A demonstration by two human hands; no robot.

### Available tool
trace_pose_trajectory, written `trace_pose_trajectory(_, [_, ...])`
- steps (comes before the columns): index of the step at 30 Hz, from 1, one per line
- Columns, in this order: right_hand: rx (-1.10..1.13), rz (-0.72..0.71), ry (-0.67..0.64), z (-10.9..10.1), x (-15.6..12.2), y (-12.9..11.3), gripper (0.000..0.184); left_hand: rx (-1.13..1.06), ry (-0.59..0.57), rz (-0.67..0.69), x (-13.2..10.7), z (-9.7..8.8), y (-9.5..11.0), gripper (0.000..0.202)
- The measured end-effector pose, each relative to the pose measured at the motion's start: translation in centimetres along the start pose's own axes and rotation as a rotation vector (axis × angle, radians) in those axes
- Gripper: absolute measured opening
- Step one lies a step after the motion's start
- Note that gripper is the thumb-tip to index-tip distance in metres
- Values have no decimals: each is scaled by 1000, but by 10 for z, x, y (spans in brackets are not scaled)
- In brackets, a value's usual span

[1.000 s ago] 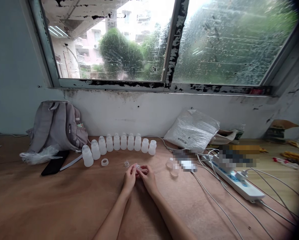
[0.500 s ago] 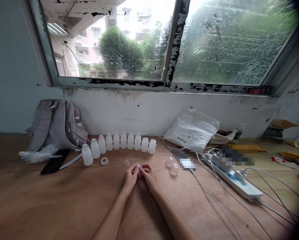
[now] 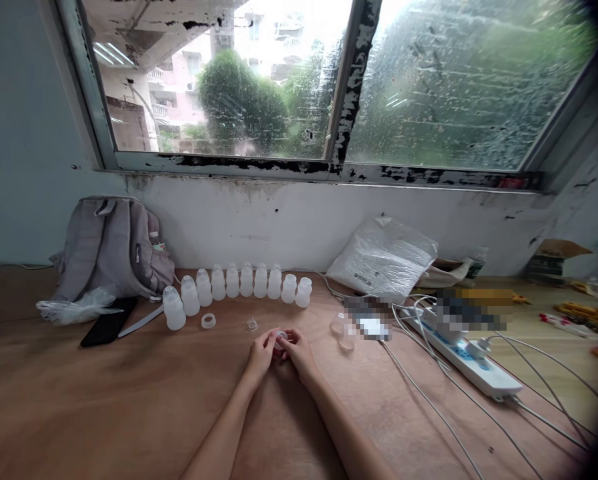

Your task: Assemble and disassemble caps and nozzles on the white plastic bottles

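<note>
Centrally, just below the middle of the frame, a small translucent piece sits between the fingertips of both hands. The left hand pinches it from the left, and the right hand holds it from the right, thumbs and fingers drawn in close around it; its exact shape is too small and too covered to tell. Just beyond the left hand, a small clear part with a pointed top stands on the brown tabletop, and a whitish ring lies farther left. Behind these, ten frosted bottles stand upright in a curved row across the middle of the frame. Right of the hands lie clear round caps, near a blurred-out patch. A white power strip with cables runs through the lower right. At middle left, a grey backpack leans against the wall, beneath a weathered window filling the upper frame.
</note>
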State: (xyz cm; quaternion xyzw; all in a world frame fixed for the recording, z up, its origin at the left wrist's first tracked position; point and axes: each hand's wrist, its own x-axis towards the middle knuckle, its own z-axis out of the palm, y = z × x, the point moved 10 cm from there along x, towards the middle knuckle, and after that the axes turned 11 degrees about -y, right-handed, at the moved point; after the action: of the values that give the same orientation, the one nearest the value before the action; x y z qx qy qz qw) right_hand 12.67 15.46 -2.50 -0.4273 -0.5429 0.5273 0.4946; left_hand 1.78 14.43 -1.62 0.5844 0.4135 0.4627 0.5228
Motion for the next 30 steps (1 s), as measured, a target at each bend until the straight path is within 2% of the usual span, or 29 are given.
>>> trace_pose_trajectory(6, [31, -14, 37, -4, -3, -3, 28, -21, 13, -18, -1, -1, -1, 39])
trace_pose_trajectory(10, [21, -20, 58, -6, -3, -2, 29, 14, -37, 25, -3, 5, 4, 29])
trace_pose_trajectory(15, [-134, -26, 83, -11, -2, -4, 27, 196, -21, 143, -12, 4, 23, 28])
trace_pose_trajectory(19, [-246, -21, 77, -12, -2, -9, 20, 254, -2, 110, -16, 1, 25, 33])
trace_pose_trajectory(24, [-425, -108, 145, -16, -5, -26, 15, 286, 26, 87, -18, -3, 24, 34])
trace_pose_trajectory(30, [-486, -91, 170, -16, -4, -24, 13, 390, 33, 113, -19, -2, 28, 35])
